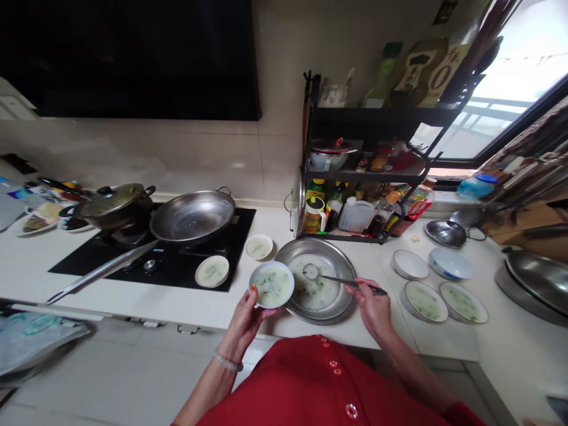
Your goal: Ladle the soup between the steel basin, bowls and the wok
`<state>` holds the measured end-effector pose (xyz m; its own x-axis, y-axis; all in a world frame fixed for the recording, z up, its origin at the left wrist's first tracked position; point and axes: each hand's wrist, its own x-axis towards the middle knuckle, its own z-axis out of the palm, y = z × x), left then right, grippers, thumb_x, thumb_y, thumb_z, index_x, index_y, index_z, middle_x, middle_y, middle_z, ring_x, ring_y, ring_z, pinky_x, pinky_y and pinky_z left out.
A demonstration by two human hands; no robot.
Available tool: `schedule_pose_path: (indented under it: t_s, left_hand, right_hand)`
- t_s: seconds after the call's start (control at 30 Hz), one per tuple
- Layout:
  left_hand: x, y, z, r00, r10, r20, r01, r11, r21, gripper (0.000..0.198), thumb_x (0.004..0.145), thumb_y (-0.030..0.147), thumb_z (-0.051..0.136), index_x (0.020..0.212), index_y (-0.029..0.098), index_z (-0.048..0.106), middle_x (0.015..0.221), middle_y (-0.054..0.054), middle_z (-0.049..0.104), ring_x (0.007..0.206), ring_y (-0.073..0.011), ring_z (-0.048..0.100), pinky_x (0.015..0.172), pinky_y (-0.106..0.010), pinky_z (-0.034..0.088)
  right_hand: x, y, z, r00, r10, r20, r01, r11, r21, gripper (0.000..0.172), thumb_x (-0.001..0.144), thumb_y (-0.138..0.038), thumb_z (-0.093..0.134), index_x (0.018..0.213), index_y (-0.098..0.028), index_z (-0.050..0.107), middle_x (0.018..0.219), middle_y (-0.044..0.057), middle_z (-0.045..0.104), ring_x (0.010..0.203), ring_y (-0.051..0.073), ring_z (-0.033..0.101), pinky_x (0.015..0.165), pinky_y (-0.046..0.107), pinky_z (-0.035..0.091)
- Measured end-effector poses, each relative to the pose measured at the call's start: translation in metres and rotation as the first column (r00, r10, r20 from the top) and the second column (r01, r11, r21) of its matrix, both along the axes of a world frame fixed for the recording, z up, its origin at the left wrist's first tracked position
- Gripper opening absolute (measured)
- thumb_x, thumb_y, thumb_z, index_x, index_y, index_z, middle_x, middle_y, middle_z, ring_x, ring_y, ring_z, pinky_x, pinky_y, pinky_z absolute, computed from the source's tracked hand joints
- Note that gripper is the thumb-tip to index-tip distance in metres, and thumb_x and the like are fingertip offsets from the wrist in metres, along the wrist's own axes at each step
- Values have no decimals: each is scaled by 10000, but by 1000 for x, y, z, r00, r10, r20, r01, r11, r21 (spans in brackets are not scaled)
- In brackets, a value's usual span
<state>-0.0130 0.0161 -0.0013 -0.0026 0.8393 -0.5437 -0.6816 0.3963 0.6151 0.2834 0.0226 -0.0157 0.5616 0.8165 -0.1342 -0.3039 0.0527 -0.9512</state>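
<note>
My left hand holds a white bowl of pale soup with green bits, next to the left rim of a large metal basin. The basin sits on the white counter and holds more of the same soup. My right hand grips the dark handle of a metal ladle. The ladle's cup rests inside the basin near its far side.
Two filled small bowls sit by the black hob, which carries a wok and a lidded pot. Right of the basin are two filled bowls and two others. A black rack of bottles stands behind.
</note>
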Motion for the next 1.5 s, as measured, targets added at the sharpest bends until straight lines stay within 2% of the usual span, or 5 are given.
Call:
schedule_pose_path:
  t_s: [0.57,1.07,1.2,1.4,1.5]
  left_hand:
    - [3,2,-7,999,-25,19,25,999,31,283,773,221,695,1013,145,564,1060,-99,647,804,-243,691,546,-364,627]
    - [14,1,2,998,-58,15,59,998,-4,307,793,247,679,1044,141,535,995,-109,671,759,-239,696,515,-340,619]
    - [17,0,4,997,-71,24,71,997,18,322,793,261,681,1058,141,542,1020,-115,671,784,-227,692,538,-329,621]
    - [18,-2,6,997,-71,27,70,997,30,286,803,246,667,1041,131,557,1014,-108,666,774,-215,683,535,-338,621]
    - [17,-3,5,997,-67,29,66,997,33,280,801,234,666,1038,130,560,1037,-113,656,786,-225,684,531,-347,620]
  right_hand:
    - [5,1,7,1000,-10,-2,10,1000,5,197,596,-310,752,705,-184,647,681,8,660,571,199,665,664,359,570]
    - [-22,-19,88,978,180,103,-194,969,156,165,754,-320,697,815,-174,649,691,29,670,651,191,694,615,295,560]
    - [-30,-36,86,870,287,401,-374,914,158,134,875,-290,568,930,-197,648,700,42,693,735,203,703,682,321,563]
    - [-32,-55,86,572,305,762,-685,688,238,271,847,-137,551,1070,-230,673,825,62,722,951,234,669,847,404,538]
    - [-32,-53,86,713,297,635,-544,805,235,183,825,-209,611,982,-222,703,751,60,709,891,248,681,853,421,531]
